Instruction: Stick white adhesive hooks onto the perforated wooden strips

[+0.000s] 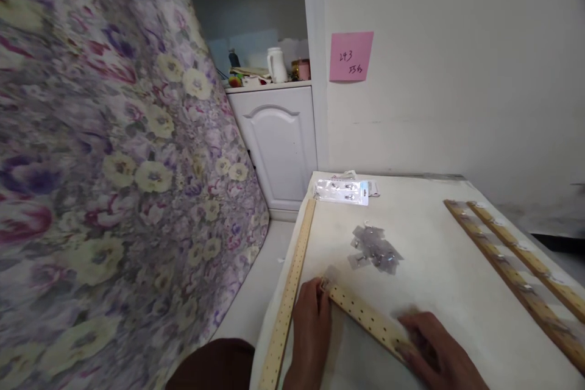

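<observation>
A short wooden strip with rows of small holes (pixel 363 317) lies slanted on the white table (pixel 439 237). My left hand (pixel 311 329) rests at its far end, fingers curled against the wood. My right hand (pixel 436 350) lies over its near end, fingers bent down onto it. A long perforated wooden strip (pixel 292 286) runs along the table's left edge, just left of my left hand. A small heap of clear bags with metal parts (pixel 375 250) sits beyond the short strip.
Two more long wooden strips (pixel 516 274) with metal pieces lie at the right of the table. A clear blister pack (pixel 342 191) sits at the far edge. A flowered mattress (pixel 105 164) leans at the left. A pink note (pixel 351 56) hangs on the wall; a white cabinet (pixel 278 146) stands behind.
</observation>
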`<act>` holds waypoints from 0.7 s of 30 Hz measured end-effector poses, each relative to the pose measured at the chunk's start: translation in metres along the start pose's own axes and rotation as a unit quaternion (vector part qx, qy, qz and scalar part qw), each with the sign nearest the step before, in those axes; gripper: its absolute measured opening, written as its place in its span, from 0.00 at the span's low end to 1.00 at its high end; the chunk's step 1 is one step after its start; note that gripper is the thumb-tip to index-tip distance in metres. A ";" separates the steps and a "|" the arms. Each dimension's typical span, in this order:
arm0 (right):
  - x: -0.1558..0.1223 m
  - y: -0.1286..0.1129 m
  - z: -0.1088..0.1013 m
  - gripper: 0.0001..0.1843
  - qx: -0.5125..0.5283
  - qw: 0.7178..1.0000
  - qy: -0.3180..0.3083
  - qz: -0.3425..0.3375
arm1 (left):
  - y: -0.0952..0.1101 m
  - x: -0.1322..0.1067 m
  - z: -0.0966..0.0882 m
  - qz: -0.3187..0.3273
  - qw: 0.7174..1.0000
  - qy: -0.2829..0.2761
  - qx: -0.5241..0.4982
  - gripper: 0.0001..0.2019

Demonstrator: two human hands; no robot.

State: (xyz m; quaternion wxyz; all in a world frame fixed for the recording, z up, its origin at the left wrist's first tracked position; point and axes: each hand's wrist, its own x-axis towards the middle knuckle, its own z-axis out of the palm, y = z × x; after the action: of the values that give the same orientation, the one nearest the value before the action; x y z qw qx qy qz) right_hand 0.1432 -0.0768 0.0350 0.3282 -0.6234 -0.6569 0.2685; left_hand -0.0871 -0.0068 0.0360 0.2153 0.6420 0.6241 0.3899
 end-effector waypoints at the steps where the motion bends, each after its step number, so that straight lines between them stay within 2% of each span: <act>1: 0.009 -0.006 0.004 0.12 0.022 1.000 0.007 -0.020 | -0.001 0.000 0.001 0.000 1.000 0.002 -0.002 0.10; 6: 0.069 -0.032 0.042 0.18 0.086 0.994 -0.020 -0.070 | -0.006 0.000 0.004 -0.002 1.000 0.006 -0.013 0.10; 9: 0.094 -0.038 0.068 0.22 0.095 0.992 -0.034 -0.081 | -0.010 0.000 0.005 -0.005 1.000 0.007 -0.020 0.10; 13: 0.105 -0.043 0.085 0.22 0.099 0.991 -0.050 -0.070 | -0.011 0.002 0.006 -0.014 1.000 0.005 -0.021 0.11; 21: 0.106 -0.054 0.089 0.16 0.057 0.998 -0.032 -0.007 | -0.008 0.002 0.004 -0.022 0.999 -0.002 -0.028 0.11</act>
State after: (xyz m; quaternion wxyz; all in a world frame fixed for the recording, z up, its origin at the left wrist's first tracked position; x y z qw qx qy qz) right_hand 0.0398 0.0291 0.0293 0.3440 -0.5898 -0.6552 0.3233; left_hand -0.0891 -0.0026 0.0284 0.2431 0.6228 0.6260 0.4015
